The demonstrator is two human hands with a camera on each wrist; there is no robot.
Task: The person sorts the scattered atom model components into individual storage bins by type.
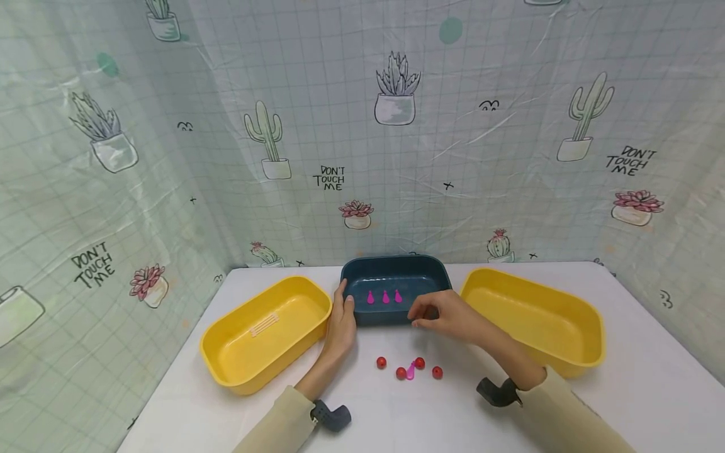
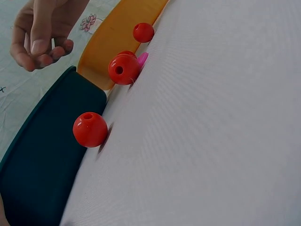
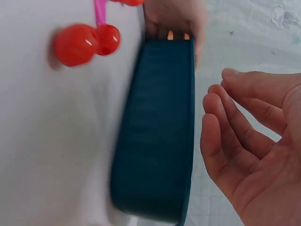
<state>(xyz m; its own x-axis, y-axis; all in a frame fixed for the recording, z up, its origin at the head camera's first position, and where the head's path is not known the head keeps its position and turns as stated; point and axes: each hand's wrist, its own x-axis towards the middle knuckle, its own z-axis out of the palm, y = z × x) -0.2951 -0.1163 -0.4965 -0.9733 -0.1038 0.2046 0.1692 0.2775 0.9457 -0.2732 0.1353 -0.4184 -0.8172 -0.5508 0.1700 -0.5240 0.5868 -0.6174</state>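
My left hand [image 1: 341,327] rests against the left end of the dark blue tub [image 1: 396,319], its fingers along the outer wall and its thumb near the front corner. Inside that tub, three small pink pin-shaped pieces [image 1: 386,297] lie in a row. Above the tub's front right corner hovers my right hand [image 1: 450,314]. Its fingers [image 3: 214,129] are loosely bent, with nothing visible between them and the thumb. On the white table in front sit several red beads [image 1: 381,362] with holes. Another pink piece [image 1: 410,371] lies among them.
A yellow tub [image 1: 226,371] at the left holds a small pale ladder-like strip [image 1: 264,324]. Another yellow tub [image 1: 591,340] stands at the right, partly behind the right forearm. A cactus-print sheet [image 1: 317,138] hangs behind the table.
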